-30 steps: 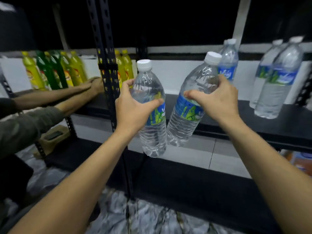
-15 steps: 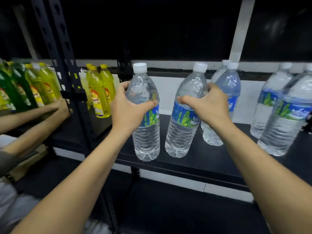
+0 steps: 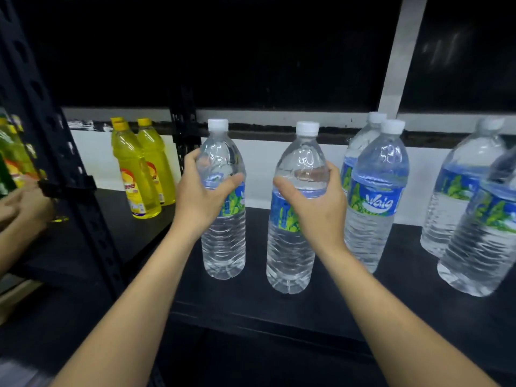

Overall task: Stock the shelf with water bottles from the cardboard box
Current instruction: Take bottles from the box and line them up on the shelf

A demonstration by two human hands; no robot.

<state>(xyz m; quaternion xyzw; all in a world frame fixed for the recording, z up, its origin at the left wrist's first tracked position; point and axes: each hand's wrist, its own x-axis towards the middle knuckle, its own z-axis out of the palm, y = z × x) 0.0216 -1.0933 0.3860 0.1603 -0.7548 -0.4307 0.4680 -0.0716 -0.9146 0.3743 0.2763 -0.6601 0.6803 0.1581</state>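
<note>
Gripping at label height: left hand (image 3: 201,196) wraps the left bottle (image 3: 223,247), right hand (image 3: 315,210) wraps the right bottle (image 3: 290,261). Both bottles are upright, axes vertical, bases apparently on the shelf (image 3: 279,305) straight ahead. Stocked bottles (image 3: 374,208) stand just beyond, rightward. Judged next: let go, withdraw.

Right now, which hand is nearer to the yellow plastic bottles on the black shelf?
Left. The left hand, gripping a clear plastic water bottle, sits just right of the yellow plastic bottles; the right hand grips a second water bottle farther right.
</note>
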